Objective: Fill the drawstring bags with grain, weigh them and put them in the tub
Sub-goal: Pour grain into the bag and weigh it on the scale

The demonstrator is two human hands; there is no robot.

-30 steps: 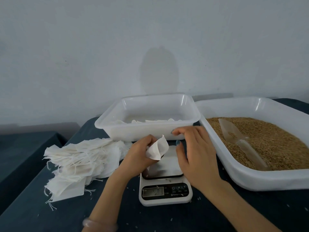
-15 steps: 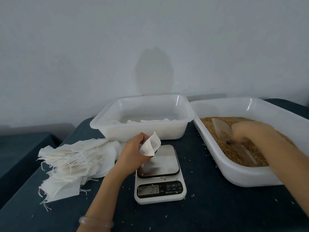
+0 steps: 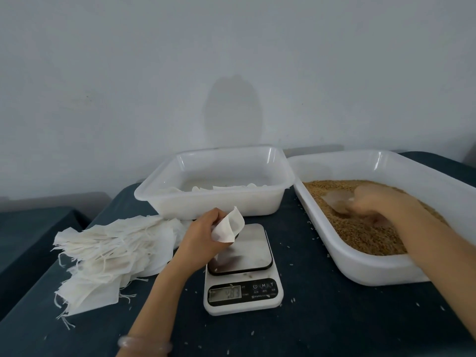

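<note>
left hand [image 3: 203, 235] is pinching the small white cloth drawstring bag [image 3: 228, 226] tilted just above the white kitchen scale [image 3: 242, 266], while the right hand [image 3: 378, 202], well off to the bag's right down in the brown grain [image 3: 360, 235], is gripping the clear plastic scoop [image 3: 337, 202] (blurry tho), bowl pointing back toward the bag

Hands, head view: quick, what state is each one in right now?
Left hand: pinches a white drawstring bag.
Right hand: motion-blurred at the scoop in the grain tub; grip cannot be told.
</note>
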